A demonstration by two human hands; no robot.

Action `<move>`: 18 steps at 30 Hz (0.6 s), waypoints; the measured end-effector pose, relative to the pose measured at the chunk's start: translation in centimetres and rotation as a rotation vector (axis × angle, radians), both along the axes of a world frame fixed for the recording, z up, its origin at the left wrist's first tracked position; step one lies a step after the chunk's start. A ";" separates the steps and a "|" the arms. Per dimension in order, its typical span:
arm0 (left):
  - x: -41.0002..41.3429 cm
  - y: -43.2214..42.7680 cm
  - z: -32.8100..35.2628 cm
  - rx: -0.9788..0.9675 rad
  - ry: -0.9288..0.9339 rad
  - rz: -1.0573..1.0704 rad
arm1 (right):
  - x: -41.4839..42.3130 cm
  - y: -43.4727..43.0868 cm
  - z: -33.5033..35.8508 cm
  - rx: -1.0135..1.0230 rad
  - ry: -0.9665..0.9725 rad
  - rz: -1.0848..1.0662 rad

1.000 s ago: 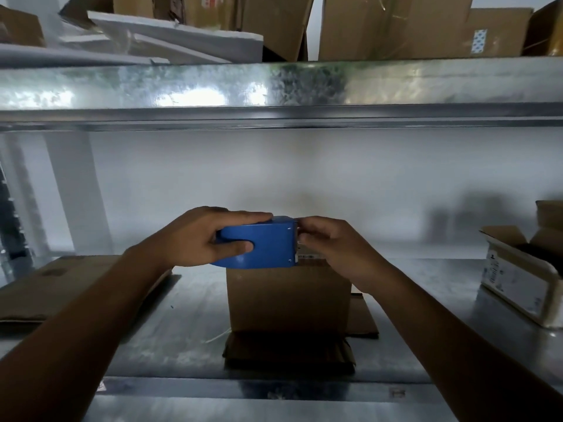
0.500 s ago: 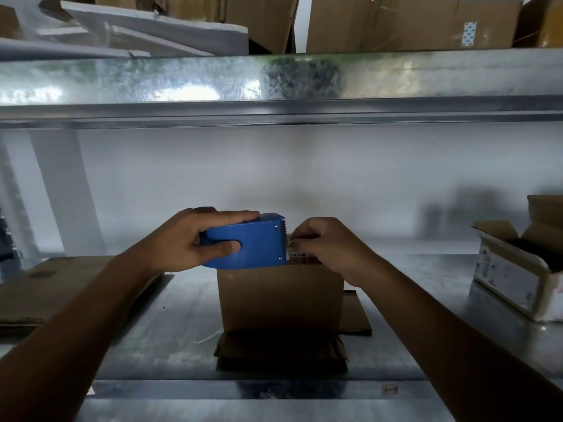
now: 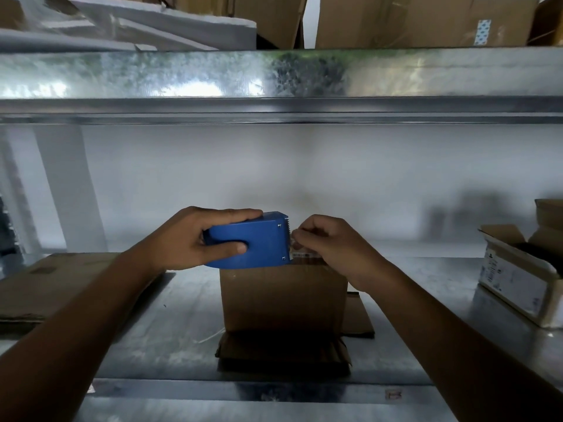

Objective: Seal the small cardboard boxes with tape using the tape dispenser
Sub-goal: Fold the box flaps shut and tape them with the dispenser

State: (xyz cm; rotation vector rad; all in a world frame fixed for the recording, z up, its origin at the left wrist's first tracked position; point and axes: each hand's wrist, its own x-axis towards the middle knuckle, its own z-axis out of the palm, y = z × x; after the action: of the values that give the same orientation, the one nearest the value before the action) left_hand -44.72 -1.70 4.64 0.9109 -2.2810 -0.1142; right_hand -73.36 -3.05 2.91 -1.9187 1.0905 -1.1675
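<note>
Left hand grips a blue, saw-toothed tape dispenser over the brown box; right hand fingers pinch its tape.

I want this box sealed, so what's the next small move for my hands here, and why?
Probably draw the tape rightward across the top of the small cardboard box and press it down. The right hand pinches the tape at the toothed edge of the blue tape dispenser, which the left hand grips just above the box.
</note>
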 end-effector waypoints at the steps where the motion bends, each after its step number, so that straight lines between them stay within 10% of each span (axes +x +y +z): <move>1: -0.1 -0.1 0.0 -0.024 -0.007 0.016 | 0.0 0.0 0.0 -0.021 0.002 -0.004; 18: 2.5 0.4 1.1 -0.047 0.142 0.136 | -1.8 -1.1 -1.3 -0.061 -0.283 -0.259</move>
State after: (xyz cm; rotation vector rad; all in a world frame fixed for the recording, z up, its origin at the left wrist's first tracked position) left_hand -42.25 -1.31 5.71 0.9981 -2.0763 -0.0632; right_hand -75.20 -4.15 1.62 -1.6245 1.1801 -1.5769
